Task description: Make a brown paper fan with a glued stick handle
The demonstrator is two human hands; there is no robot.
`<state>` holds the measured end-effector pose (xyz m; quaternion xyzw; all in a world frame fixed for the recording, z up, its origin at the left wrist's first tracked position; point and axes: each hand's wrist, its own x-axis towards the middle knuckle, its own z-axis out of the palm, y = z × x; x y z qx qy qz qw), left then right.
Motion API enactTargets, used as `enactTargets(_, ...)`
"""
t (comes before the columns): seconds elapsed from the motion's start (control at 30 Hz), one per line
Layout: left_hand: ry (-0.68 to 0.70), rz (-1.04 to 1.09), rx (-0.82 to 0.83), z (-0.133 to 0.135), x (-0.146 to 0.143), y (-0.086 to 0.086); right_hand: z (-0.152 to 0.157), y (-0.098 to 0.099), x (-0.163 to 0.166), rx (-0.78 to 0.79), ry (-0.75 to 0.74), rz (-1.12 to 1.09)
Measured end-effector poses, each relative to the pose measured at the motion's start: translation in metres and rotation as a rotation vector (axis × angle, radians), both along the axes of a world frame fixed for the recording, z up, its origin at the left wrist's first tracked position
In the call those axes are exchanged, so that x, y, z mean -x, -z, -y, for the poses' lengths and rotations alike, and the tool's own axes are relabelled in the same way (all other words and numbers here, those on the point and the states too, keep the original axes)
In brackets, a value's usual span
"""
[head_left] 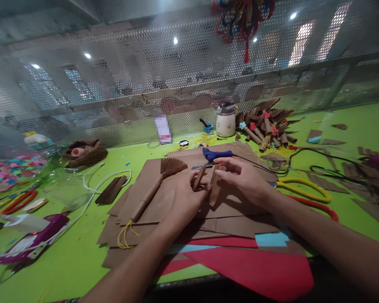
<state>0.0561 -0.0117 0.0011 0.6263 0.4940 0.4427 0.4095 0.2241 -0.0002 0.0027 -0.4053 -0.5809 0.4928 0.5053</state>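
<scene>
Between my two hands is a folded strip of brown paper (217,189), pleated at its left end and bent upright. My left hand (189,193) pinches the narrow pleated part. My right hand (236,174) grips the wider flap by its top edge, thumb and fingers closed on it. Just behind my right fingers lies a blue glue gun (219,155), its cable running right. A small paper fan (173,166) with a rolled brown handle (147,200) and yellow threads rests left of my hands on stacked brown paper sheets (173,206).
Finished-looking brown fans (268,126) are piled at the back right, by a white flask (225,120). Scissors with yellow and red handles (306,189) lie right of the stack. A purple power strip (38,237) and white cable are left. Red paper (255,269) overhangs the front edge.
</scene>
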Motion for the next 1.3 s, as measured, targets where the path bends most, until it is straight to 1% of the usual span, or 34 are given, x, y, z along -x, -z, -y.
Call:
enactTargets(0.1, -0.034, 0.032, 0.024, -0.0016, 0.0006, -0.0015, 0.001, -0.0031, -0.0015, 0.057, -0.044, -0.082)
enactTargets(0.2, -0.035, 0.071, 0.035, -0.0018, 0.001, -0.0035, 0.0012, -0.0031, -0.0006, 0.108, -0.07, -0.078)
enactTargets(0.3, 0.025, 0.13, 0.08, -0.0019, 0.0019, -0.0042, 0.0006, -0.0021, 0.0003, 0.125, -0.085, -0.085)
enactTargets(0.4, 0.104, 0.2, 0.186, -0.0021, 0.0031, -0.0018, -0.0008, -0.0008, -0.0004, 0.12, -0.083, -0.081)
enactTargets(0.53, 0.102, 0.224, 0.315, -0.0019, 0.0041, 0.003, -0.0024, 0.0016, -0.0018, 0.061, -0.073, -0.021)
enactTargets(0.7, 0.195, 0.3, 0.401, -0.0003, 0.0033, 0.0013, -0.0014, 0.001, -0.0008, 0.058, -0.075, -0.025)
enactTargets(0.83, 0.198, 0.325, 0.417, 0.0006, 0.0036, -0.0018, -0.001, -0.0005, -0.0017, 0.079, -0.091, -0.116)
enactTargets(0.97, 0.187, 0.36, 0.448, -0.0002, 0.0048, -0.0011, -0.0032, -0.0012, -0.0069, 0.067, -0.093, -0.21)
enactTargets(1.03, 0.184, 0.377, 0.453, -0.0008, 0.0049, 0.0, -0.0041, -0.0021, -0.0089, 0.049, -0.062, -0.197)
enactTargets(1.1, 0.184, 0.386, 0.443, -0.0014, 0.0047, 0.0011, -0.0041, -0.003, -0.0092, 0.041, -0.044, -0.135)
enactTargets(1.17, 0.184, 0.383, 0.438, -0.0015, 0.0044, 0.0015, -0.0034, -0.0033, -0.0079, 0.056, -0.052, -0.082)
enactTargets(1.3, 0.164, 0.351, 0.471, 0.0006, 0.0034, -0.0017, -0.0016, -0.0033, -0.005, 0.086, -0.071, -0.06)
